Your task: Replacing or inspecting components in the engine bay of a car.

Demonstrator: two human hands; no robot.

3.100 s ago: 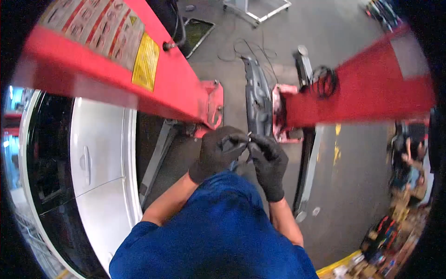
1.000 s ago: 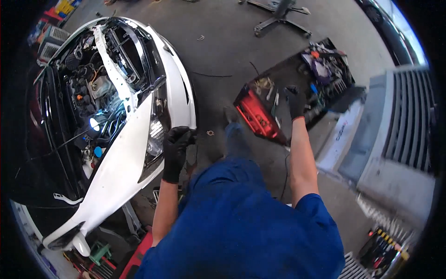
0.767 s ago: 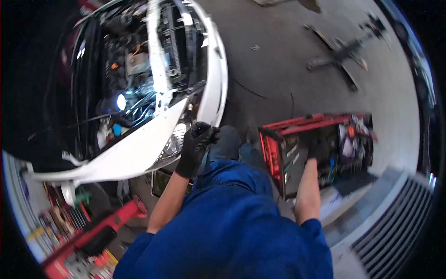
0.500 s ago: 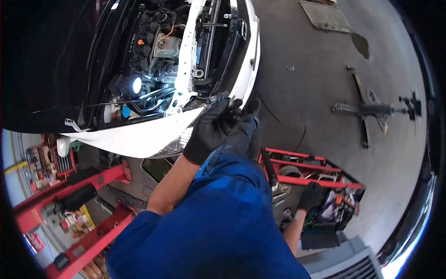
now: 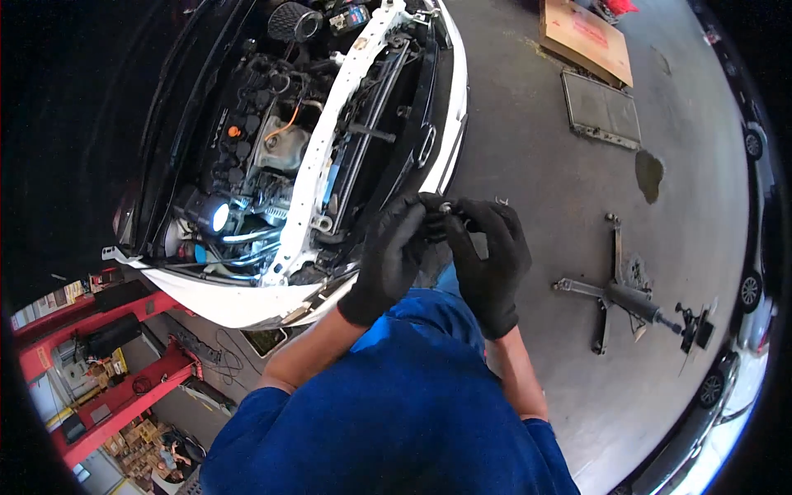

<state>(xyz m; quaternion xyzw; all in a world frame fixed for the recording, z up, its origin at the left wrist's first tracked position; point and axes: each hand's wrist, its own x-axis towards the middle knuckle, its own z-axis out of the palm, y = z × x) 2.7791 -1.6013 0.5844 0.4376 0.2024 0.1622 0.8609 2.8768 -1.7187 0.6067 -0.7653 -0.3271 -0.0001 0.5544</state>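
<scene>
My two black-gloved hands meet in front of a white car's open front end. My left hand (image 5: 389, 257) is closed, its fingertips pinched together beside the bumper (image 5: 455, 124). My right hand (image 5: 495, 268) faces it, fingers bent and thumb tip brought up to the same spot. Between the fingertips shows a small shiny metal piece (image 5: 445, 208), too small to name. It appears held by the left fingers, with the right fingertips against it. Whether the right hand holds anything else is hidden by its fingers.
A lit work lamp (image 5: 216, 216) shines in the engine bay beside the engine (image 5: 276, 144). Red lift arms (image 5: 124, 412) lie at lower left. On the floor to the right are a wheeled jack (image 5: 635, 301), a radiator (image 5: 606, 111) and a cardboard box (image 5: 586, 37).
My right hand has come up from the red tool cart to meet my left hand. The view has shifted, so the cart is no longer seen and more floor and parked cars show.
</scene>
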